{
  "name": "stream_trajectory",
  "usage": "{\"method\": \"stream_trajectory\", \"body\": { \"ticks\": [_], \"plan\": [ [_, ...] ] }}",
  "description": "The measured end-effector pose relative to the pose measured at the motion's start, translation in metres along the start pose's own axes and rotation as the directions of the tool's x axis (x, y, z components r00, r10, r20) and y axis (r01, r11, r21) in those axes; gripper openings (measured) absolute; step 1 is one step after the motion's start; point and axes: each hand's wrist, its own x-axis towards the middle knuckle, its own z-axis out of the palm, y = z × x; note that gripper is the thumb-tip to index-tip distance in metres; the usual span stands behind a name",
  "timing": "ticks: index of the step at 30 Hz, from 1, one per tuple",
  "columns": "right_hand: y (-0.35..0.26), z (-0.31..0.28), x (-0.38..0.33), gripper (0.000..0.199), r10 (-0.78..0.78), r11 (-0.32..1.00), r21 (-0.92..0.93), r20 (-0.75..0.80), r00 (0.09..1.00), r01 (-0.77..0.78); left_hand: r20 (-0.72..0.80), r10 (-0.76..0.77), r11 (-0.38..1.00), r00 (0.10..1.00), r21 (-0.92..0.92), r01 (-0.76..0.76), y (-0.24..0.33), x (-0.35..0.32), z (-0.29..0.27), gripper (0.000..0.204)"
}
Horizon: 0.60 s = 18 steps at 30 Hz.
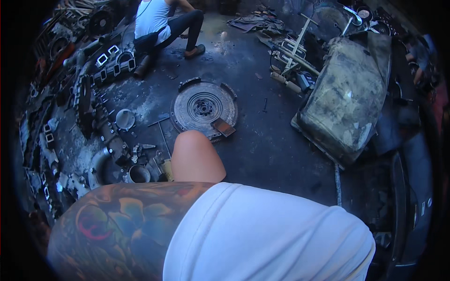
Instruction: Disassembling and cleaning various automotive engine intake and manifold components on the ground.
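Neither of my hands shows. A tattooed limb [117, 225] and white cloth [262, 234] fill the lower part of the view and hide what lies behind them. Just beyond, a bare, rounded part of a limb, seemingly a bent knee [197, 154], covers the near edge of a toothed metal flywheel [187, 108]. The flywheel lies flat on the dark floor, with concentric rings around its hub. On its near right rim rests a small brown rectangular piece [223, 127]. A thin T-shaped rod [164, 138] lies to its left.
Loose engine parts, gaskets [110, 70] and a curved pipe [99, 164] crowd the left side. A person in a white top [152, 21] squats at the far left. At right stands a large dirty metal tank [347, 93], beside a metal frame [293, 51].
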Motion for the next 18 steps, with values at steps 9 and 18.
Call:
{"method": "stream_trajectory", "body": {
  "ticks": [9,18],
  "plan": [
    [-0.07,0.016,-0.011,0.036,0.171,0.931,0.332,-0.028,0.985,-0.152,-0.034,-0.077,0.987,0.996,-0.145,0.071,-0.062,-0.065,-0.016,0.028],
    [-0.072,0.024,0.07,0.049,0.179,0.803,0.595,-0.185,0.966,-0.035,-0.231,-0.018,0.999,0.973,-0.036,0.01,-0.027,-0.159,-0.08,0.026]
  ]
}}
